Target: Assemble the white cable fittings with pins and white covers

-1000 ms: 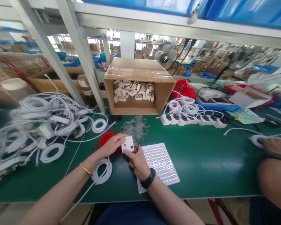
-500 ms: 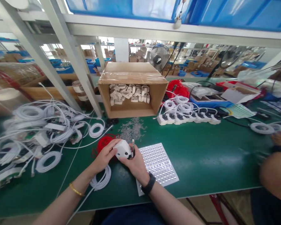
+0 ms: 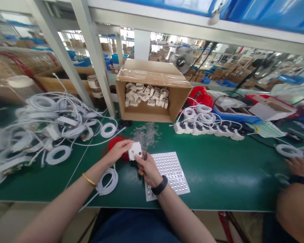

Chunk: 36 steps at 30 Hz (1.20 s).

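Note:
My left hand (image 3: 119, 151) grips a small white plug block (image 3: 135, 150) from the left, above the green table (image 3: 218, 168). My right hand (image 3: 148, 167) touches the block's lower right side and also holds a thin dark tool (image 3: 145, 156) upright between its fingers. A white cable coil (image 3: 106, 180) lies under my left wrist and trails off the table's front edge. Behind the block sits a red item (image 3: 115, 143), partly hidden by my left hand. A white sheet of small round dots (image 3: 169, 172) lies just right of my right hand.
An open cardboard box (image 3: 152, 91) of white parts stands at the back centre, with loose small metal bits (image 3: 145, 133) before it. Tangled white cables (image 3: 48, 125) fill the left. A row of white power strips (image 3: 207, 128) lies right. Another person's hand (image 3: 297, 167) works at the far right.
The white block has been turned in my hands: its face showed, then tipped sideways, and now faces me again. The other person's hand at the right has shifted along the table.

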{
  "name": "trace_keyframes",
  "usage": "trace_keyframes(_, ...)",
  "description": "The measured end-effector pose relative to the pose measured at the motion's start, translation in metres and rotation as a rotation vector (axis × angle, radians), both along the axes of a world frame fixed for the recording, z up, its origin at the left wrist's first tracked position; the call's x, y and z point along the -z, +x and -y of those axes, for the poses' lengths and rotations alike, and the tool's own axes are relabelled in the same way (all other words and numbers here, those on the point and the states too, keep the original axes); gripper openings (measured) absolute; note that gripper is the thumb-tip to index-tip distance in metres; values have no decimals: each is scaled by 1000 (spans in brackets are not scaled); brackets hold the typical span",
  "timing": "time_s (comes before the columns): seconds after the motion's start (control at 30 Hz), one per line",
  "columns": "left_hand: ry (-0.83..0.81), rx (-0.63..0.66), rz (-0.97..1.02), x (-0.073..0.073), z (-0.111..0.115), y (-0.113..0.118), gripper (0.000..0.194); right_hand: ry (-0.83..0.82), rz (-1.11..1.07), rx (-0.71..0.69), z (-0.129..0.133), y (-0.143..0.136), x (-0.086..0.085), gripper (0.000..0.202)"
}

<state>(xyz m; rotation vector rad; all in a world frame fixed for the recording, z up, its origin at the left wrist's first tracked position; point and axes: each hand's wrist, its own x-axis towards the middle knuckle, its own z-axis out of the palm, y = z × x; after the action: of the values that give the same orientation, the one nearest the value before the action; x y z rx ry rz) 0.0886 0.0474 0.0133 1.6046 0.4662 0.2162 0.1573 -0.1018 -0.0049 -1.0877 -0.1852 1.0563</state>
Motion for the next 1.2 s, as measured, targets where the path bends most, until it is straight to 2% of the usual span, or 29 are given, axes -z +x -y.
trace_keyframes(0.2,-99,-29,21,15,2,2,51,-61,-2,13,-3,4,11,56)
trace_keyframes(0.4,-139,-31,37,23,0,2,47,-60,25,10,-2,3,13,55)
trace_keyframes(0.7,-96,54,46,14,-21,13,47,-24,-66,10,-13,8,19,57)
trace_keyframes(0.97,-107,31,19,26,-27,19,47,-23,-92,33,-17,7,16,56)
trace_keyframes(1.2,-103,37,23,25,-25,17,51,-26,-89,52,-17,7,16,59)
